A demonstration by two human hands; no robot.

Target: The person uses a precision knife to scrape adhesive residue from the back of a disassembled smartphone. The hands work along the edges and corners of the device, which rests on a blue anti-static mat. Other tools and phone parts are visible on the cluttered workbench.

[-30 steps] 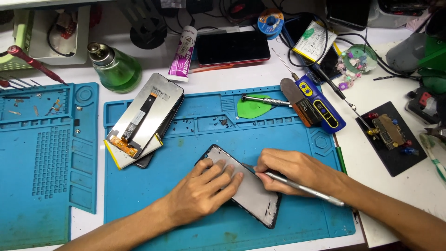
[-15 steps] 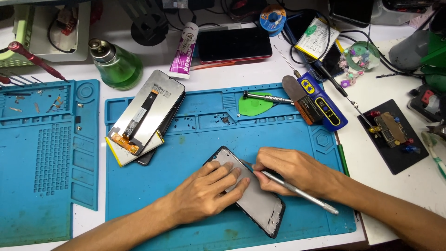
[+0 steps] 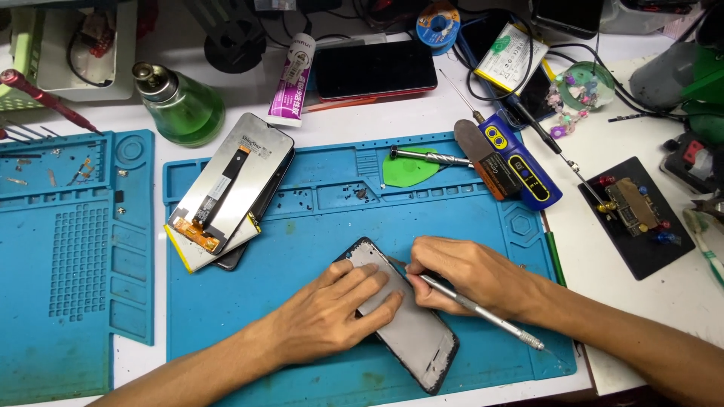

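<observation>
A phone frame with a grey inner side and black rim (image 3: 411, 332) lies slanted on the blue work mat (image 3: 317, 226). My left hand (image 3: 332, 313) rests flat on its upper half, fingers spread, pressing it down. My right hand (image 3: 464, 275) grips a slim silver tool (image 3: 483, 310) like a pen, with its tip at the frame's upper right edge, close to my left fingertips.
A detached screen panel on a stack of phone parts (image 3: 226, 192) lies at the mat's upper left. A green glass bottle (image 3: 177, 105), glue tube (image 3: 290, 79), dark phone (image 3: 375, 69), blue tool holder (image 3: 520, 167), green pick (image 3: 411, 167) and second blue mat (image 3: 72, 256) surround the work.
The view has shifted slightly. My hands stay on the phone frame, the right hand and the tool's tip edging a little along its upper right edge.
</observation>
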